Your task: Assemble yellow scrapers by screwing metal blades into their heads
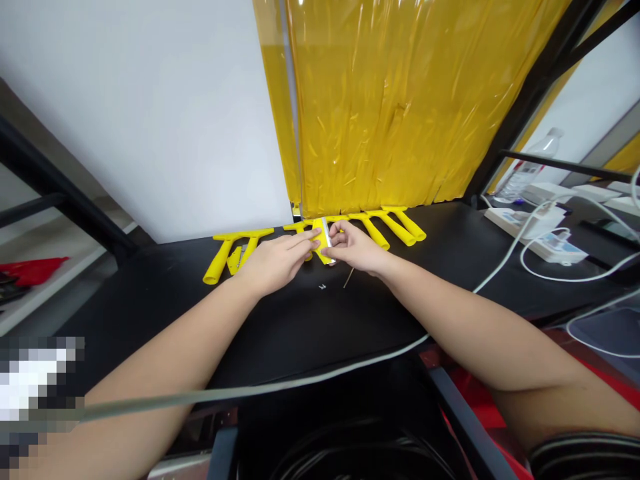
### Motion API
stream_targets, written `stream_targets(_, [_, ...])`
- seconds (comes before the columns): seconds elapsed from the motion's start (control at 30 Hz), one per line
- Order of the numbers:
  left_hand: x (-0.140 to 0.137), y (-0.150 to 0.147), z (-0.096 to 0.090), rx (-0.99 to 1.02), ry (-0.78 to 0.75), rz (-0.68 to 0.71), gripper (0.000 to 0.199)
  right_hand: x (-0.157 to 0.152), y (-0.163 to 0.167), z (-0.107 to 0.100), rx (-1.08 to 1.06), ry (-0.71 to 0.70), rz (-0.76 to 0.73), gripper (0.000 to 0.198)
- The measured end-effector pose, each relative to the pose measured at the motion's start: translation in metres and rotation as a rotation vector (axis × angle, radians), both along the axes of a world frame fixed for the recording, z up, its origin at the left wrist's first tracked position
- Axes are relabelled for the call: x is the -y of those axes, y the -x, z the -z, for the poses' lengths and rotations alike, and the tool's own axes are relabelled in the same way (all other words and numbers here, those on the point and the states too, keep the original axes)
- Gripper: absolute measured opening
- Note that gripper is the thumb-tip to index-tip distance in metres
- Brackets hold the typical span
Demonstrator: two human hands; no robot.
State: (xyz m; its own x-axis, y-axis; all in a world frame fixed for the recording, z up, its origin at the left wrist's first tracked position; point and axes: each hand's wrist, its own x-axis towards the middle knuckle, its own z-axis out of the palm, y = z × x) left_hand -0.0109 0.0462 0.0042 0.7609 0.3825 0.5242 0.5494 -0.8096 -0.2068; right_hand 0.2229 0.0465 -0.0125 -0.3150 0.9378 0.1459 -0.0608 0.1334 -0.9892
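Observation:
Both hands meet over the black table, working on a flat yellow scraper head (317,248) with a silvery metal strip (327,232) along its right side. My left hand (277,259) pinches the head's left side, its fingers pressed together. My right hand (356,247) grips the strip side between thumb and curled fingers. Just below lie several tiny screws (323,287). A thin metal rod (349,278) sticks out from under my right hand; its other end is hidden. Left of my left hand lies another small yellow piece (234,261) with metal on it.
Yellow T-shaped handles (216,261) lie along the back of the black table (300,333), with more handles (400,225) on the right. A white cable (320,380) crosses the front. Power strips (537,233) and a plastic bottle (531,167) stand right. A yellow plastic curtain (390,107) hangs behind.

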Motion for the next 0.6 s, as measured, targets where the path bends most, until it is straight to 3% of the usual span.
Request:
stream_targets(0.37, [0.001, 0.002, -0.005, -0.057, 0.004, -0.030, 0.035, 0.000, -0.005, -0.006, -0.009, -0.019, -0.066, 0.059])
stream_targets(0.5, [0.002, 0.004, -0.010, -0.033, 0.047, -0.058, 0.036, -0.001, -0.010, -0.012, 0.047, -0.090, 0.031, 0.047])
stream_targets(0.6, [0.003, 0.006, -0.014, 0.032, 0.064, -0.077, 0.034, -0.001, -0.017, -0.017, 0.153, -0.219, 0.104, 0.034])
